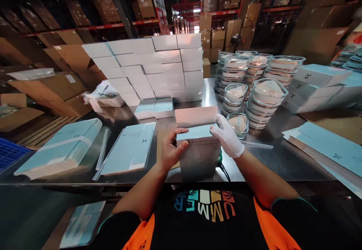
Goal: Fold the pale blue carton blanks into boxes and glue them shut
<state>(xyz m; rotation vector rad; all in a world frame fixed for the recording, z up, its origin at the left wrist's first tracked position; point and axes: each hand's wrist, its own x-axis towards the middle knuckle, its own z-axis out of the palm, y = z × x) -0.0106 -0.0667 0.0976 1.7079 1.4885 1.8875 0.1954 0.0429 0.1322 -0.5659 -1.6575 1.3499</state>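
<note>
A light blue and white carton (199, 155) stands upright in front of me at the table's front edge, its pale top flap (196, 116) raised at the back. My left hand (173, 148), bare, grips the carton's left side near the top, with the thumb on the front. On the other side my right hand (229, 137), in a white glove, is closed around the upper right edge, its thumb on the top. The carton's inside is hidden. Just right of the glove sits a lidded glass container (238, 125).
White boxes (169, 67) form a wall at the back. Glass containers (264, 103) stand stacked at the right, beside closed cartons (316, 88). Flat blue cartons (128, 146) and a strapped bundle (60, 148) lie left; more flat cartons (328, 144) lie right. Clear strips (257, 144) rest on the metal table.
</note>
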